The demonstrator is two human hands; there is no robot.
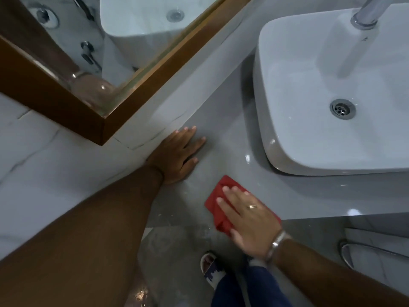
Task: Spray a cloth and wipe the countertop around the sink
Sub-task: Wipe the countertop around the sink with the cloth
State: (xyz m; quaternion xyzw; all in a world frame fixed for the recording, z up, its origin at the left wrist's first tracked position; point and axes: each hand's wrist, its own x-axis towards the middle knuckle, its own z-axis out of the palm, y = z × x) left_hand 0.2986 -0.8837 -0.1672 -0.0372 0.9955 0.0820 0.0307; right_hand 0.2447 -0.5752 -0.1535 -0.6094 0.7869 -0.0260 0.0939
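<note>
Wiping stage, by the look of it — no spray bottle in view. Red cloth (pixel 218 207) lying on the grey countertop (pixel 221 138) near its front edge, at about seven o'clock from the white basin sink (pixel 309 120) and apart from its base. Right hand (pixel 247 220) spread flat on top of the cloth, fingers open and pressing rather than gripping; ring on one finger, bracelet at the wrist. Left hand (pixel 179 154) open too, palm down on bare counter at about eleven o'clock from the cloth, close against the wall tile, holding nothing — probably bracing.

To do this step well:
- Keep the palm flat and pressure even, so the whole folded pad meets the surface.
- Work in overlapping passes from the wall toward the front edge.
- Follow the curve of the basin base closely, at one to two o'clock from the cloth, where grime likely collects.
- Lift the bracing hand and wipe beneath it as well.
- Mind the front edge; half of the cloth seems close to overhanging.
</note>
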